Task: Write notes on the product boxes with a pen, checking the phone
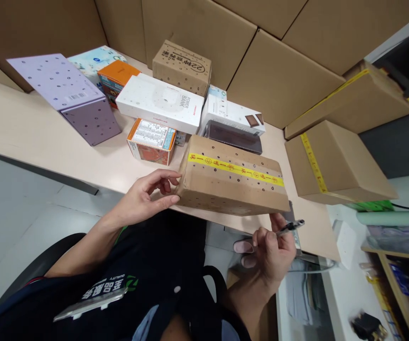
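Observation:
A brown cardboard box [233,189] with yellow printed tape and many small dark ring marks lies tilted near the table's front edge. My left hand [155,196] grips its left end, thumb low and fingers curled above. In my right hand [273,246] a pen [289,227] is clasped, its end pointing away to the right. One finger of that hand reaches the box's lower right corner. Behind the box lie a dark flat box [233,137], a white power bank box [160,102] and a small orange-and-white box [152,142].
A lilac box [69,94] stands open at the left, marked with rings. At the back is another brown carton [181,68]. A larger taped carton [339,166] sits to the right. Cardboard panels [197,33] wall off the table's rear [9,118].

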The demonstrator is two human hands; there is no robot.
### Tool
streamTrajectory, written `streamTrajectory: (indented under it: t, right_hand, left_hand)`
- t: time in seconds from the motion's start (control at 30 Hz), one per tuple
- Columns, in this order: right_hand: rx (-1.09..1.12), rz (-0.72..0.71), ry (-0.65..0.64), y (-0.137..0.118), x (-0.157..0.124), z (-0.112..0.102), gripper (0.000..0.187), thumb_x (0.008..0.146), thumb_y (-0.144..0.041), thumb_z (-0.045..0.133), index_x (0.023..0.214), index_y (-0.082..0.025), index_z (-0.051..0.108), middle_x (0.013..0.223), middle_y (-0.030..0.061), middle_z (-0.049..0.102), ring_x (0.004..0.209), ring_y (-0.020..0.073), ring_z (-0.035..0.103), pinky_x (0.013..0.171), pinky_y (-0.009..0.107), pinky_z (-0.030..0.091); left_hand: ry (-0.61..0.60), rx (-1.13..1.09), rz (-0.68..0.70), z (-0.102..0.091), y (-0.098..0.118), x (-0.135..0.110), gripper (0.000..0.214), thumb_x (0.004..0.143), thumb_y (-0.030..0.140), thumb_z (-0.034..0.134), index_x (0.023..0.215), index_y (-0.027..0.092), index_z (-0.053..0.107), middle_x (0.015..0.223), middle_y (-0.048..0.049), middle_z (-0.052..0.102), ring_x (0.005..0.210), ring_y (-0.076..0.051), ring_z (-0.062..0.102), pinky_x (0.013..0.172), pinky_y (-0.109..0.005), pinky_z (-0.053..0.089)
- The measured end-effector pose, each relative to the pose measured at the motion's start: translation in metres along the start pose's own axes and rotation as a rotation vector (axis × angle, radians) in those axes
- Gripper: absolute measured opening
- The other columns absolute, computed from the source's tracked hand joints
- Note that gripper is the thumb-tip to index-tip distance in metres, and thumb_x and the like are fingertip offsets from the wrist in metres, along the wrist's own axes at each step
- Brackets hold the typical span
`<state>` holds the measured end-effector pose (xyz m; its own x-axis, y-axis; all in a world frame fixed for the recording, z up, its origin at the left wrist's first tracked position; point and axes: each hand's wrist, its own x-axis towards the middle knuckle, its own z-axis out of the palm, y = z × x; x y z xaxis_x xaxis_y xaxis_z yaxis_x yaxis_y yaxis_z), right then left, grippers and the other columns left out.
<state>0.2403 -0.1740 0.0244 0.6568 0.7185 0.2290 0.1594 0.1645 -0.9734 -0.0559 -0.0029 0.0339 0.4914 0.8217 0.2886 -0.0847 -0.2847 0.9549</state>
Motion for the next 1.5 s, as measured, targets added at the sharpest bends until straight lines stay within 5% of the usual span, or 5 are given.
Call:
streamTrajectory:
  t: [0.43, 0.8, 1.0, 1.23, 1.5]
  right_hand:
    - [-0.081, 0.035, -0.018, 0.006, 0.002, 0.004, 0.027, 0.09, -0.03, 0.067, 0.116, -0.028, 0.068, 0.124, 0.0081, 0.071, 0.045, 0.005, 0.041, 0.043, 0.027, 0.039]
    - [0.267, -0.04, 0.398, -0.041, 0.019, -0.004, 0.018, 0.09, -0.032, 0.053, 0.083, -0.023, 0.067, 0.084, -0.0003, 0.068, 0.036, 0.0036, 0.022, 0.036, 0.024, 0.017]
    - [0.138, -0.082, 0.376, -0.037, 0.028, 0.002, 0.025, 0.089, -0.036, 0.049, 0.07, -0.024, 0.062, 0.103, 0.0072, 0.07, 0.081, 0.0216, 0.066, 0.067, 0.04, 0.055]
    - [0.345, 0.076, 0.292, -0.011, 0.031, 0.006, 0.023, 0.085, -0.037, 0.061, 0.067, -0.022, 0.062, 0.075, -0.0001, 0.06, 0.073, 0.0158, 0.062, 0.067, 0.033, 0.056]
    - [0.481, 0.361, 0.21, 0.003, 0.013, 0.041, 0.018, 0.084, -0.041, 0.065, 0.075, -0.026, 0.065, 0.076, -0.0022, 0.07, 0.077, 0.0184, 0.068, 0.081, 0.043, 0.06]
  left_hand:
    - [-0.016, -0.003, 0.025, 0.001, -0.001, 0.002, 0.038, 0.084, 0.028, 0.082, 0.121, 0.022, 0.071, 0.098, -0.0043, 0.069, 0.085, -0.013, 0.063, 0.08, -0.026, 0.057]
    - [-0.076, 0.104, 0.004, 0.004, -0.021, 0.007, 0.077, 0.081, 0.039, 0.085, 0.148, 0.03, 0.048, 0.139, -0.0119, 0.055, 0.117, -0.026, 0.062, 0.104, -0.045, 0.054]
    - [-0.277, 0.266, -0.039, 0.004, -0.022, 0.02, 0.13, 0.072, 0.047, 0.09, 0.166, 0.032, 0.002, 0.171, -0.0184, 0.018, 0.157, -0.044, 0.024, 0.126, -0.067, 0.026]
    - [-0.27, 0.383, 0.174, 0.011, -0.021, 0.025, 0.124, 0.073, 0.053, 0.088, 0.166, 0.033, 0.008, 0.166, -0.0184, 0.024, 0.155, -0.044, 0.025, 0.125, -0.07, 0.028]
    - [0.048, 0.427, 0.598, 0.018, 0.045, 0.024, 0.096, 0.079, 0.067, 0.077, 0.158, 0.034, 0.035, 0.167, -0.0098, 0.026, 0.157, -0.039, 0.025, 0.127, -0.064, 0.031]
